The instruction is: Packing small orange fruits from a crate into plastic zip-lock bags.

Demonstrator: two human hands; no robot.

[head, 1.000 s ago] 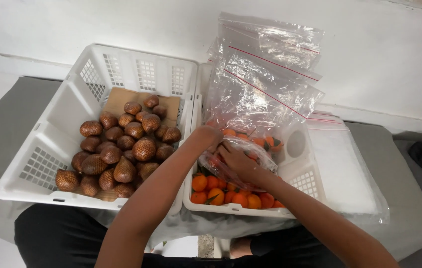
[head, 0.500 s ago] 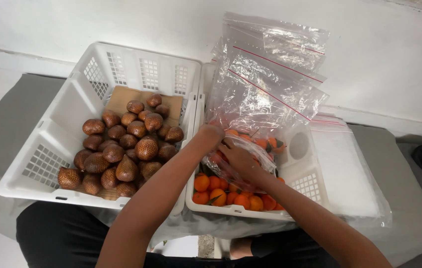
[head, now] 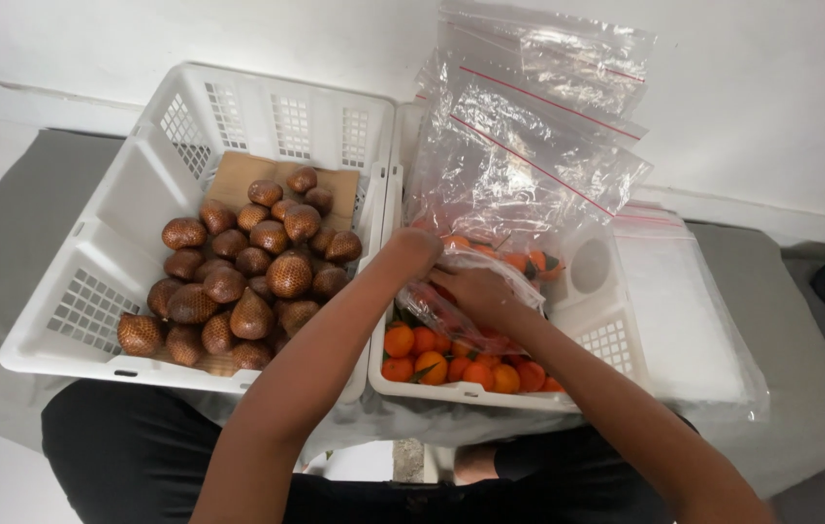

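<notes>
Both hands work over the right white crate [head: 616,342], which holds small oranges [head: 441,359]. My left hand [head: 413,247] grips the edge of a clear zip bag [head: 475,311] lying on the oranges. My right hand [head: 478,289] pinches the same bag from the other side; the fingers are partly hidden by plastic. Several empty clear zip bags with red seal lines [head: 529,146] stand upright at the back of this crate.
The left white crate [head: 92,291] holds many brown scaly snake fruits [head: 247,272] on a cardboard sheet [head: 238,180]. A flat stack of clear bags [head: 679,311] lies right of the orange crate. Everything rests on a grey cushion [head: 5,233] against a white wall.
The hands have shifted only slightly on the bag; the view moved a little. Nothing else has moved.
</notes>
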